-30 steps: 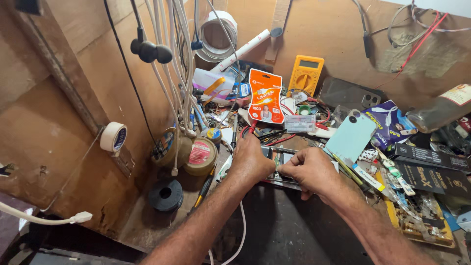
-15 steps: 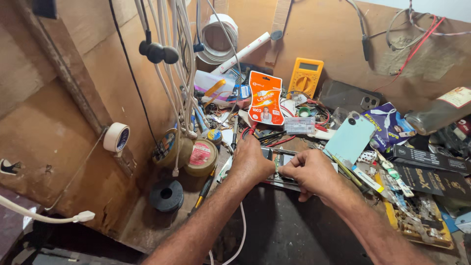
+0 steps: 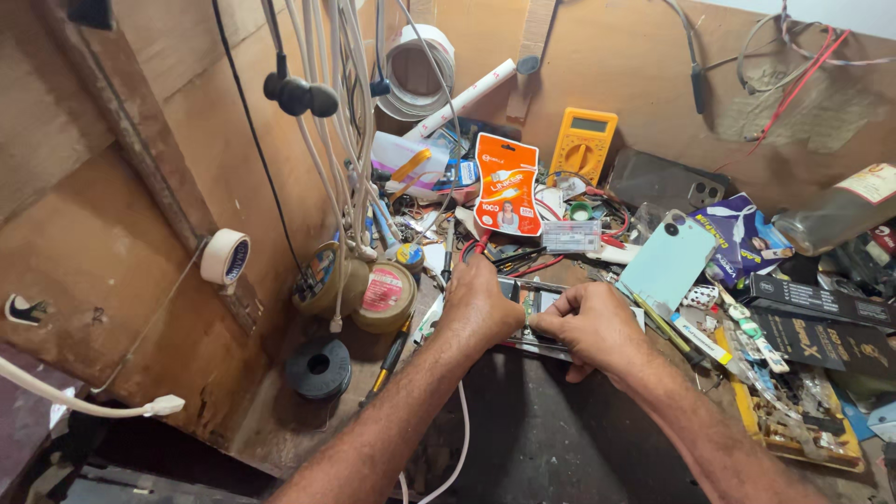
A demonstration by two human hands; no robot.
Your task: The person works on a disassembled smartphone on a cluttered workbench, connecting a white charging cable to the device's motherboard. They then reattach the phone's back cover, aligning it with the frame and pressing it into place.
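Two bare hands meet in the middle of a messy wooden bench. Both arms reach in from the near edge and point to the far side. The left hand point(image 3: 481, 308) lies knuckles up, with its fingers curled down over the left end of an opened phone point(image 3: 534, 317). The right hand point(image 3: 593, 322) is bent into a loose fist and pinches the same phone from the right. Both hands grasp it, and the fingertips are hidden under the hands.

The opened phone lies flat on the bench, just past a dark mat point(image 3: 560, 439). Only a thin strip shows between the hands. It looks dark, with small shiny parts inside.

Just left of the left hand stand two round tins point(image 3: 359, 289) side by side. The lid of one is pink and tan, and I cannot tell what is inside them. A black spool point(image 3: 318, 367) sits nearer, on the left. To the right lies a pale blue phone point(image 3: 667, 266), back side up. At the far side stand an orange packet point(image 3: 505, 187) and a yellow meter point(image 3: 581, 147). White cables point(image 3: 345, 140) hang down on the far left.
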